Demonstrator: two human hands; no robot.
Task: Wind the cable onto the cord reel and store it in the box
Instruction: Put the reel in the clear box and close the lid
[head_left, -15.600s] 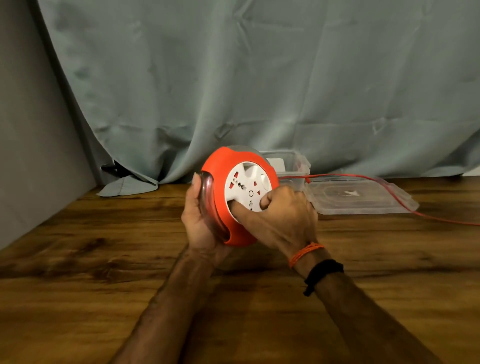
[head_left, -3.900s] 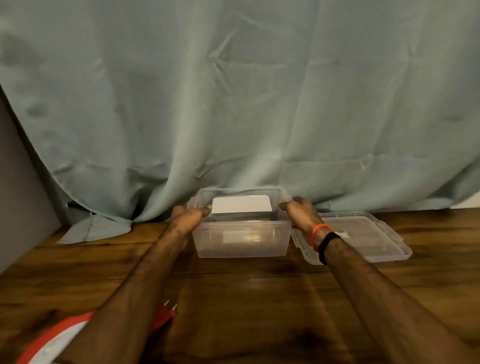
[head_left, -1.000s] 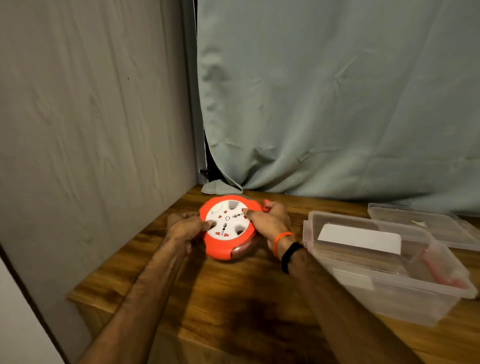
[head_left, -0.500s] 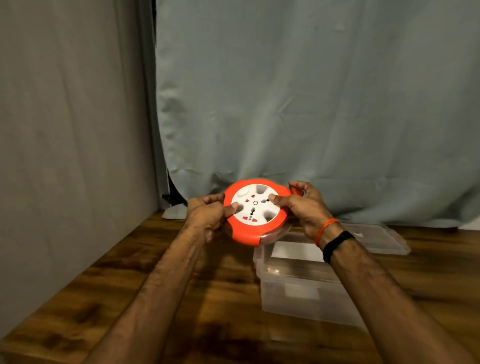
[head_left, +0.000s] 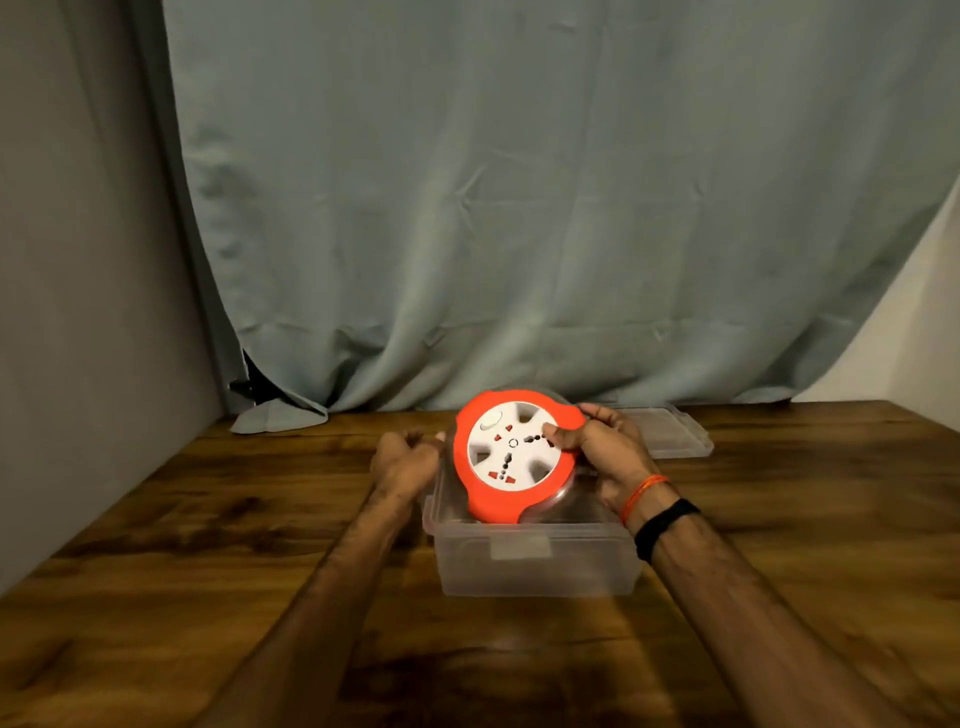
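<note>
The orange cord reel sat tilted in the open clear box on the bench, lower edge down inside and upper edge raised toward the curtain. Its white socket face pointed up and toward the person. The right hand gripped its right rim, thumb on the face. The left hand, loosely curled, held nothing just beside its left edge. The lid lay behind the box.

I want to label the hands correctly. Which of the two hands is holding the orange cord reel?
The right hand, with wristbands, grips the cord reel, thumb on its white face. The left hand is beside it, fingers loosely curled.
</note>
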